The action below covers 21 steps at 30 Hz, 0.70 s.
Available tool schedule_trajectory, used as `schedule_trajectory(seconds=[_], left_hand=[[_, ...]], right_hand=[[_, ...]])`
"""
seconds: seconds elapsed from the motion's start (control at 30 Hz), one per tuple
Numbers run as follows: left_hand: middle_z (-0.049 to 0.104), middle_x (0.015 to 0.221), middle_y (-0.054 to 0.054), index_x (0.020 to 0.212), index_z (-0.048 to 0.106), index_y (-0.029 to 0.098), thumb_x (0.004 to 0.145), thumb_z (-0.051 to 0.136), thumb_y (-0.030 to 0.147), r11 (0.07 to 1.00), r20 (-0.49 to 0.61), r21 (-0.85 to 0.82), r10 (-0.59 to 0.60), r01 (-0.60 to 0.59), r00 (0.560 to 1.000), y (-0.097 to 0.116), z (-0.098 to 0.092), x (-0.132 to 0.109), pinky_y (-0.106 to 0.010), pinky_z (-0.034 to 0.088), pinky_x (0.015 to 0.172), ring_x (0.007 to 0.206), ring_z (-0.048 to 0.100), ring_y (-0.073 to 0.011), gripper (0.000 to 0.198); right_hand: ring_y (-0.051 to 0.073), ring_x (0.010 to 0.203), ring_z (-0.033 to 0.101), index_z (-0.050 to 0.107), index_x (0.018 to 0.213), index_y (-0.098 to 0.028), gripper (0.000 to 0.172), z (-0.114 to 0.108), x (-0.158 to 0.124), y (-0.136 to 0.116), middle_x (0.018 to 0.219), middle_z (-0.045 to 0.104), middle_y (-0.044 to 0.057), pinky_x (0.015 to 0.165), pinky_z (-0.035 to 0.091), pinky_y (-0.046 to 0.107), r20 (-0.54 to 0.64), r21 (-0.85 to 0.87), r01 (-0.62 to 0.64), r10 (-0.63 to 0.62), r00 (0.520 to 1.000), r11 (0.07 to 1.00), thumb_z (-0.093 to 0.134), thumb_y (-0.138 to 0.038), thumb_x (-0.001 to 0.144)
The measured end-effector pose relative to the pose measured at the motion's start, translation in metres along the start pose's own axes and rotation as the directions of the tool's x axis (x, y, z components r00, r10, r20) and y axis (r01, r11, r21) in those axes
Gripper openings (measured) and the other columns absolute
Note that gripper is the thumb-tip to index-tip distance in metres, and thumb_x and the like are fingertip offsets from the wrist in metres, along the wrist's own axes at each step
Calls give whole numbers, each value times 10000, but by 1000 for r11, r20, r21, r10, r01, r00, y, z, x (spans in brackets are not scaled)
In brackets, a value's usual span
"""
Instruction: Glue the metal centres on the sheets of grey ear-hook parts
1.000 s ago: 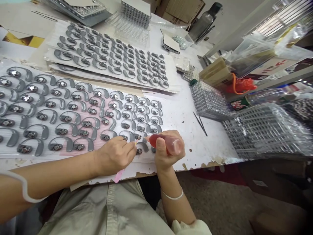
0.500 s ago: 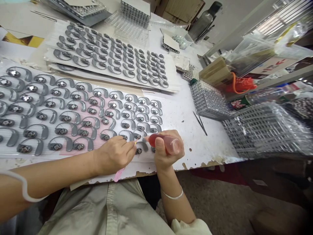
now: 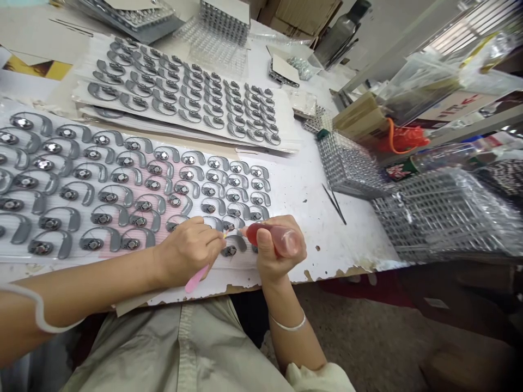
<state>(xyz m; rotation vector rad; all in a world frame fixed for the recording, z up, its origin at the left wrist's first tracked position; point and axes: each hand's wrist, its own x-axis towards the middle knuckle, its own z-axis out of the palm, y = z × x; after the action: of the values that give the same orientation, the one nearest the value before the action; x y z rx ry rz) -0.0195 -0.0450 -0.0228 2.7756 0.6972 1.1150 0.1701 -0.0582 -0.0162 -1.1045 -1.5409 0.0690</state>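
My left hand (image 3: 188,253) pinches a pink stick (image 3: 196,279) whose thin yellow tip (image 3: 225,234) reaches over a grey ear-hook part (image 3: 229,226). My right hand (image 3: 278,250) grips a small squeeze bottle of red liquid (image 3: 273,237), its nozzle pointing left, close to that yellow tip. Rows of these curved grey parts, each with a round metallic disc, lie on a white sheet (image 3: 261,267). A few parts are hidden under my hands. More rows fill a second white sheet (image 3: 286,122) farther up.
Fine tweezers (image 3: 334,204) lie on the white, chipped table (image 3: 347,267) to my right. Beyond them stand wire racks (image 3: 349,166) (image 3: 445,215) wrapped in plastic. Bags, an orange cord (image 3: 402,142) and a dark bottle (image 3: 342,32) sit farther back.
My left hand has shifted slightly left and up, and the pink stick has tilted with it. My right hand and the bottle have barely moved.
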Motion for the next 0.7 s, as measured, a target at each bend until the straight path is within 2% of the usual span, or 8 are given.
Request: schedule_trajectory(seconds=[0.17,0.33,0.7], left_hand=[[673,696,-40,807,580,144,820,479,51,992,13,-120,-38,39,999,-4,-2,1,-255,424,564,606,614,-132,138],[700,741,-49,816,575,139,779,511,27,980,-26,-189,-67,61,997,-6,-3,3,-255,441,577,635,649,-139,134],[719,786,-50,843,580,136,777,524,36,964,5,-252,-92,91,996,-10,-5,3,-265,453,610,651,670,-143,133]], right_hand=[[150,610,554,584,756,-175,89,-2,-1,1,679,582,13,531,461,314,-11,5,-11,11,1000,1000,657,-226,764],[147,613,547,586,765,-175,76,-2,0,0,671,575,10,520,451,304,-40,33,-24,25,999,999,634,-231,780],[148,604,571,584,780,-177,91,0,-3,5,702,583,6,532,485,315,-20,15,-47,47,999,999,651,-238,767]])
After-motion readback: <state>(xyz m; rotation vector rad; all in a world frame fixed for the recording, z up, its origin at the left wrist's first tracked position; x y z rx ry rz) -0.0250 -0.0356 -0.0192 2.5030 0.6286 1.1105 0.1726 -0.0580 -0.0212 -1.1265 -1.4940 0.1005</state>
